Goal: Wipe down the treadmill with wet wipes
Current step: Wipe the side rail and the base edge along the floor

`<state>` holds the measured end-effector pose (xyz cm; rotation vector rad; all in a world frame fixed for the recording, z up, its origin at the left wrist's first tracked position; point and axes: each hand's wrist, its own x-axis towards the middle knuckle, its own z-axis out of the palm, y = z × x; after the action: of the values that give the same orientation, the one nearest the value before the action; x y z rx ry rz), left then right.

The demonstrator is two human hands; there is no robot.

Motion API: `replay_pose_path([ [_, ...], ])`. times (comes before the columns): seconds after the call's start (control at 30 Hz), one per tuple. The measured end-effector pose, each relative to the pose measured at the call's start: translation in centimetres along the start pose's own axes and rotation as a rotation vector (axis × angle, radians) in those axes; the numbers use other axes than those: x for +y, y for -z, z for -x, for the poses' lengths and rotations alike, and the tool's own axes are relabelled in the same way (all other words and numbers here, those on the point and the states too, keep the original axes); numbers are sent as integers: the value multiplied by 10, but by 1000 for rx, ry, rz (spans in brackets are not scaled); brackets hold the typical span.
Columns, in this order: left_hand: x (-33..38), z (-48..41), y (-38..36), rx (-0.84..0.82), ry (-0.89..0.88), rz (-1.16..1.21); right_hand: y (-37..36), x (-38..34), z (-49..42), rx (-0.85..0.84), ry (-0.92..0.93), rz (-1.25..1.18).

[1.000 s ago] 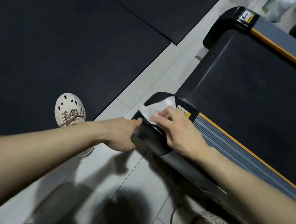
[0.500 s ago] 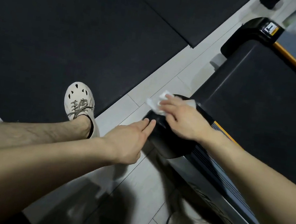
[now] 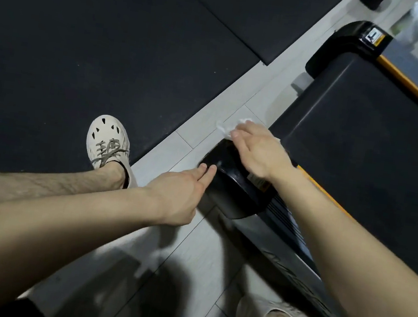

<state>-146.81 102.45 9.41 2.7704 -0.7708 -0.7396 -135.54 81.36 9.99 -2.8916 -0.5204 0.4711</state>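
Sticker on the far end cap (image 3: 375,36): white and yellow with a black T-like mark, no legible words. Second yellow label (image 3: 260,183) by the right wrist, mostly hidden, unreadable. Raised lettering on the grey side rail (image 3: 293,273), too blurred to read.

Black treadmill with matte belt and orange edge trim (image 3: 364,139); near corner is a glossy rounded black plastic cap (image 3: 230,187).

Right hand (image 3: 259,151) lies flat, fingers extended, pressing a crumpled white wet wipe (image 3: 224,128) at the cap's outer edge. Left hand (image 3: 179,191) open, straight fingertips touching the cap's side.

Cream perforated laced shoe (image 3: 109,142) on pale grey tile (image 3: 176,154), beside textured black rubber mats (image 3: 84,48).
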Motion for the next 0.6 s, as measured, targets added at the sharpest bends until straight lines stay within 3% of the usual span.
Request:
replay_pose_path([
  [0.17,-5,-8,12,0,-11,-43,-47,-29,140,240,16,-6],
  [0.2,-6,-11,16,13,-6,-34,-56,-18,167,274,-87,-13],
  [0.3,1,-19,24,77,33,-34,-68,13,208,417,-633,-14],
  [0.37,12,-25,28,71,63,-74,-70,7,185,453,-825,-65],
  [0.53,39,-44,49,86,81,-135,-50,-27,84,385,-408,-116],
  [0.6,53,-53,57,100,44,-154,-50,-1,110,402,-477,-103],
])
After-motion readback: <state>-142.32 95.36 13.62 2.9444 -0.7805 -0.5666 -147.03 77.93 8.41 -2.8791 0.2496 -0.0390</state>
